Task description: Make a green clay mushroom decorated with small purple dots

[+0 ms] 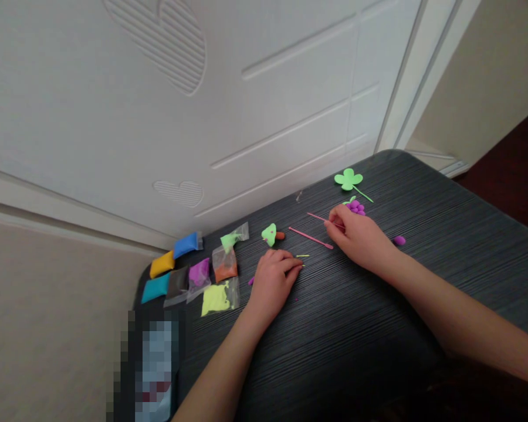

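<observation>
My left hand (275,281) rests low over the dark table, its fingers closed at the tip of a thin yellow clay strip, most of it hidden. Just beyond those fingertips lies another yellow clay strip (303,255). My right hand (356,234) pinches a thin pink clay modelling tool (317,217) that points left. A second pink modelling tool (310,237) lies between the hands. Beside the right hand sits a purple clay grape bunch (356,207), partly covered. Above the left hand is a green clay tree (269,235) with a brown trunk.
A green clay clover (348,179) lies at the table's far edge. A purple clay piece (399,240) is by my right wrist. Bags of clay, including blue (187,244), orange (226,271) and yellow (215,298), cover the left side. A white panel (246,117) stands behind the table (334,340).
</observation>
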`<action>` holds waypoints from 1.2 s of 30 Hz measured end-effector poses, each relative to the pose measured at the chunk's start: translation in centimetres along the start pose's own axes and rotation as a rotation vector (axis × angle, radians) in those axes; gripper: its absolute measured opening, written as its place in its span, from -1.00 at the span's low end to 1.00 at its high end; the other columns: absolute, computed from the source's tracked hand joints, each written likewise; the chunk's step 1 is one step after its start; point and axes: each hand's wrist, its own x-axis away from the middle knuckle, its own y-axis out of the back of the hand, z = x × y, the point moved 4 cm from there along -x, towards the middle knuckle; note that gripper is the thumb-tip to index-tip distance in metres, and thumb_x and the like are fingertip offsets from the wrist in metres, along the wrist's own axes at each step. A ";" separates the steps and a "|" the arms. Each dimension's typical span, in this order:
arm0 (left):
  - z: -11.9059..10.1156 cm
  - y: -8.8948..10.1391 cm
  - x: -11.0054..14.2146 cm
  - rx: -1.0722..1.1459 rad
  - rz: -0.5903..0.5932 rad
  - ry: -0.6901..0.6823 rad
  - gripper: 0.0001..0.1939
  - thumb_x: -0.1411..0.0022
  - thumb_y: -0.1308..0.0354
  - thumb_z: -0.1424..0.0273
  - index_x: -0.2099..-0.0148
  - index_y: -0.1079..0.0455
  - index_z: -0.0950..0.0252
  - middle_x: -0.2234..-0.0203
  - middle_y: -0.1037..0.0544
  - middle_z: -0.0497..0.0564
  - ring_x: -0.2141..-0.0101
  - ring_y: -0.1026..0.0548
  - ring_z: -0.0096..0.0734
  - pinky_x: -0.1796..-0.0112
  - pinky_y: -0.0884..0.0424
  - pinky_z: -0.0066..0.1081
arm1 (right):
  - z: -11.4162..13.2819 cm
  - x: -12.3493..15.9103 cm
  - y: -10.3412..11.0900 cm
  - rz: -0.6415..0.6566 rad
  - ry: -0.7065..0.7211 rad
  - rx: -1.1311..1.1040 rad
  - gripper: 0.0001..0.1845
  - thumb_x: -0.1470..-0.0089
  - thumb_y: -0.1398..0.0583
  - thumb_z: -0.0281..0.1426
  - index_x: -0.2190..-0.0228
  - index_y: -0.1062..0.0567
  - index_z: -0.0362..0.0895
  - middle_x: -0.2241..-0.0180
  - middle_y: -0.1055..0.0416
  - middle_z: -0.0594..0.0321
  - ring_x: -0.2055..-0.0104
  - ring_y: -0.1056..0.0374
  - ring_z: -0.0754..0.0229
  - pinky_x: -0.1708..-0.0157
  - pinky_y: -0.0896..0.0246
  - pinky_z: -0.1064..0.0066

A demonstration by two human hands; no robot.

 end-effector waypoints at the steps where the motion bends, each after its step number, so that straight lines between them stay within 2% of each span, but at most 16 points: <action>1: -0.1 0.0 0.0 0.004 -0.005 0.003 -0.79 -0.18 0.03 0.36 0.26 -0.44 0.21 0.34 -0.43 -0.01 0.27 -0.29 -0.35 0.22 -0.25 -0.29 | 0.2 0.1 0.0 -0.014 0.009 -0.034 -0.80 -0.11 0.08 -0.25 0.35 -0.23 -0.10 0.53 -0.36 0.33 0.51 -0.26 0.29 0.51 0.00 0.49; 4: -0.6 -0.1 0.1 0.016 -0.026 0.002 -0.80 -0.18 0.04 0.38 0.28 -0.42 0.23 0.34 -0.43 -0.01 0.26 -0.29 -0.35 0.20 -0.24 -0.29 | 0.7 0.5 -0.1 -0.034 0.042 -0.129 -0.81 -0.11 0.06 -0.26 0.37 -0.24 -0.10 0.54 -0.33 0.33 0.51 -0.25 0.28 0.50 -0.01 0.49; 8: -0.8 0.3 0.5 0.032 -0.065 0.010 -0.83 -0.16 0.02 0.43 0.30 -0.40 0.26 0.35 -0.42 0.00 0.25 -0.29 -0.34 0.19 -0.25 -0.30 | 1.7 1.1 -0.6 -0.022 0.087 -0.192 -0.88 -0.06 0.01 -0.36 0.30 -0.24 -0.09 0.44 -0.36 0.30 0.44 -0.28 0.25 0.45 -0.04 0.49; 13: -0.2 0.5 2.2 0.022 -0.137 0.117 -0.83 -0.17 0.03 0.40 0.30 -0.39 0.26 0.36 -0.42 0.00 0.25 -0.28 -0.34 0.18 -0.24 -0.29 | 3.1 2.3 -2.4 0.128 0.140 -0.233 -0.71 -0.05 0.01 -0.41 0.13 -0.19 -0.08 0.44 -0.38 0.30 0.45 -0.31 0.24 0.45 -0.07 0.48; 16: 0.1 0.2 3.2 -0.026 -0.153 0.193 -0.81 -0.18 0.05 0.36 0.30 -0.39 0.26 0.36 -0.43 0.00 0.26 -0.28 -0.31 0.19 -0.22 -0.26 | 4.2 3.5 -3.8 0.256 0.198 -0.170 -0.71 -0.09 0.05 -0.39 0.11 -0.20 -0.04 0.43 -0.41 0.31 0.44 -0.35 0.23 0.46 -0.07 0.47; 19: 0.1 -0.1 3.5 -0.071 -0.139 0.217 -0.78 -0.19 0.07 0.35 0.29 -0.39 0.26 0.37 -0.44 0.01 0.25 -0.27 -0.29 0.20 -0.21 -0.24 | 5.3 4.6 -4.6 0.312 0.238 -0.022 -0.71 -0.11 0.09 -0.36 0.09 -0.19 -0.02 0.46 -0.43 0.32 0.50 -0.36 0.19 0.53 -0.02 0.45; 23: 0.2 -0.1 3.5 -0.058 -0.126 0.215 -0.78 -0.19 0.07 0.34 0.29 -0.39 0.25 0.37 -0.44 0.01 0.25 -0.27 -0.29 0.20 -0.20 -0.24 | 5.7 5.3 -4.9 0.321 0.272 0.120 -0.70 -0.11 0.10 -0.37 0.09 -0.18 -0.06 0.43 -0.45 0.29 0.49 -0.38 0.14 0.56 0.01 0.41; 36: 0.5 -0.3 3.6 -0.011 -0.157 0.225 -0.78 -0.20 0.07 0.34 0.29 -0.40 0.25 0.38 -0.45 -0.01 0.26 -0.28 -0.32 0.21 -0.20 -0.26 | 5.8 5.7 -5.5 0.314 0.347 0.253 -0.70 -0.07 0.06 -0.41 0.11 -0.20 -0.09 0.47 -0.44 0.30 0.48 -0.38 0.16 0.51 -0.05 0.41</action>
